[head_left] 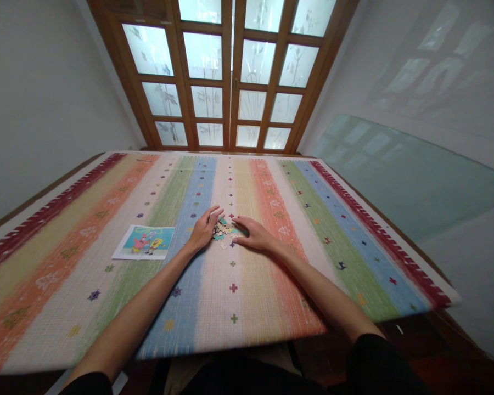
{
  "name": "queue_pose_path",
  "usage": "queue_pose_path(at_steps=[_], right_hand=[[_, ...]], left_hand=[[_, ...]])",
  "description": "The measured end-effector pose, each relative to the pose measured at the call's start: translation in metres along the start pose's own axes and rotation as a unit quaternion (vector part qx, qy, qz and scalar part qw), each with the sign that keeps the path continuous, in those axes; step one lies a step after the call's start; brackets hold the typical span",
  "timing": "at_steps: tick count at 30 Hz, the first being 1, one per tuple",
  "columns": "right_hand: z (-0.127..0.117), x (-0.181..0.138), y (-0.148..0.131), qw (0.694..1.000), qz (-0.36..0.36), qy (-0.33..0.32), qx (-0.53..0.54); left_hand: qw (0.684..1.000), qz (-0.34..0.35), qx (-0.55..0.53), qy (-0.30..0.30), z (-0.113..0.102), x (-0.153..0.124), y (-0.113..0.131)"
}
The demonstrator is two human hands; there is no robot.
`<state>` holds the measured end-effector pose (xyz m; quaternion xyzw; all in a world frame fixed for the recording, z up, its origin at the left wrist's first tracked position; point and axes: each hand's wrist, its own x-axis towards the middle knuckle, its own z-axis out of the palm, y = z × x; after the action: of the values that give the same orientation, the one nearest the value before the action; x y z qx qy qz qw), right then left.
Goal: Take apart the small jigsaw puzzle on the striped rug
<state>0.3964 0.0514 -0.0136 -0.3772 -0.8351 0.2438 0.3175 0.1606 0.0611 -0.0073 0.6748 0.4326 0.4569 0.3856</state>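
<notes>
Roughly, puzzle pieces [224, 231] spread left-right between left hand [203, 227], right hand [253, 234]; grips wide.

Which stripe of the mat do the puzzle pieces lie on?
The pale cream middle stripe, marked with small crosses, between the blue stripe and the yellow stripe. The puzzle pieces sit there between left hand and right hand.
</notes>
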Motion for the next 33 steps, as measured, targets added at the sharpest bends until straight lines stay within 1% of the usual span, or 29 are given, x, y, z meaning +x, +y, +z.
queue_pose_path(at_steps=[2,4,8,12,15,17,20,23,26,29,33], right_hand=[[0.005,0.001,-0.001,1.0,0.001,0.016,0.011],[0.009,0.003,-0.004,0.999,0.004,0.026,0.019],[0.015,0.009,-0.008,0.998,0.009,0.049,0.028],[0.019,0.014,-0.01,0.995,0.014,0.083,0.061],[0.02,0.017,-0.011,0.992,0.023,0.097,0.078],[0.021,0.019,-0.012,0.989,0.029,0.111,0.094],[0.02,0.02,-0.014,0.986,0.038,0.122,0.107],[0.018,0.02,-0.013,0.985,0.051,0.12,0.109],[0.014,0.018,-0.011,0.988,0.051,0.099,0.105],[0.007,0.014,-0.008,0.993,0.042,0.061,0.089],[-0.006,0.006,-0.002,0.999,0.02,0.017,0.034]], left_hand=[[0.999,-0.018,-0.031,0.002,0.003,0.003,-0.003],[0.999,-0.016,-0.028,-0.002,0.005,0.004,-0.005],[0.998,0.024,0.042,-0.025,0.002,0.003,-0.004],[0.992,0.05,0.092,-0.076,-0.009,-0.002,-0.003],[0.978,0.096,0.146,-0.112,-0.014,-0.005,-0.003],[0.972,0.116,0.165,-0.12,-0.016,-0.007,-0.003],[0.974,0.116,0.157,-0.112,-0.015,-0.007,-0.003],[0.984,0.075,0.135,-0.084,-0.014,-0.007,0.0],[0.992,0.032,0.11,-0.061,-0.014,-0.007,0.003],[0.992,0.031,0.109,-0.056,-0.015,-0.007,0.006],[0.991,0.035,0.122,-0.043,-0.021,-0.007,0.005]])
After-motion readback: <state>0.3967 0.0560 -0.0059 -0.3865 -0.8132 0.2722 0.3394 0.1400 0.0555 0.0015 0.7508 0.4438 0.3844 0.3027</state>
